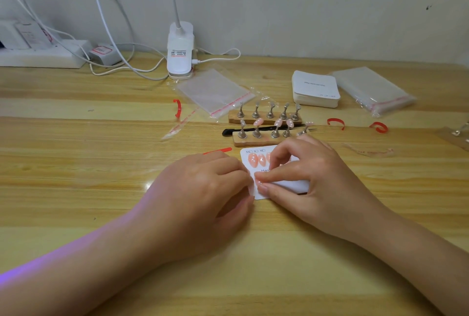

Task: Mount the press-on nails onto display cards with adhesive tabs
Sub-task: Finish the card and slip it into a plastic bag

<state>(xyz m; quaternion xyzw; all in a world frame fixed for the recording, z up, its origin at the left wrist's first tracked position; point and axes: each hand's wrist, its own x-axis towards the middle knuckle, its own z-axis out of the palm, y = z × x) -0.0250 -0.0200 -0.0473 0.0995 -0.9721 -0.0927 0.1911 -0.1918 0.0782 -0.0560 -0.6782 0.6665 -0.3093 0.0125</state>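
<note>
A white display card [289, 185] lies flat on the wooden table in front of me, with pink press-on nails [256, 160] stuck along its top row. My right hand [308, 178] rests over the card, thumb and forefinger pressing a small pink nail [258, 181] at the card's lower left. My left hand [200, 196] sits at the card's left edge, its curled fingers pinching a thin clear strip there. Behind the card stand two wooden holders [265, 139] with metal stands; several pink nails [258, 121] sit on the nearer row.
Black tweezers [250, 130] lie between the holders. A stack of blank cards [315, 88] and clear bags [373, 90] sit at the back right, another bag [215, 91] mid-back. Red peel strips [335, 122] are scattered around. A clip lamp [179, 52], cables and power strip [43, 54] line the wall.
</note>
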